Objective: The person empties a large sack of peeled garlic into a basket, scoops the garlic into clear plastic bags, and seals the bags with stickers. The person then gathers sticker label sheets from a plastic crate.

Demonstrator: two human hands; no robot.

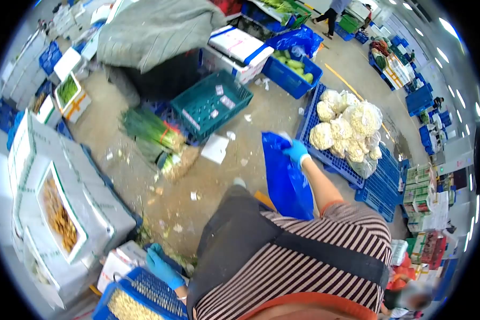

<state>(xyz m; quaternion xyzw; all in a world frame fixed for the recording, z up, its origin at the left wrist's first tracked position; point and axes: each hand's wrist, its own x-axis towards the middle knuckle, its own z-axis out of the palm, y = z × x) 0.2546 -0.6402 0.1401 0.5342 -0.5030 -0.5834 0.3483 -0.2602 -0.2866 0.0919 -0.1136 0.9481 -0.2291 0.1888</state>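
Bag (287, 184) is clasped in the right hand (295, 152); whether the left hand (163, 268), near a basket (150, 289), grips, I cannot tell.

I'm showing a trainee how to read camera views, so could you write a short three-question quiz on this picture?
1. What does the right hand hold?

2. True or false: the left hand, down near the blue basket, is ungloved.

3. Where do the clear bags of pale produce lie?
A) in the green crate
B) on a blue pallet
C) on top of the white box with blue tape

Key:
1. A blue plastic bag.
2. False: both hands wear blue gloves.
3. B.
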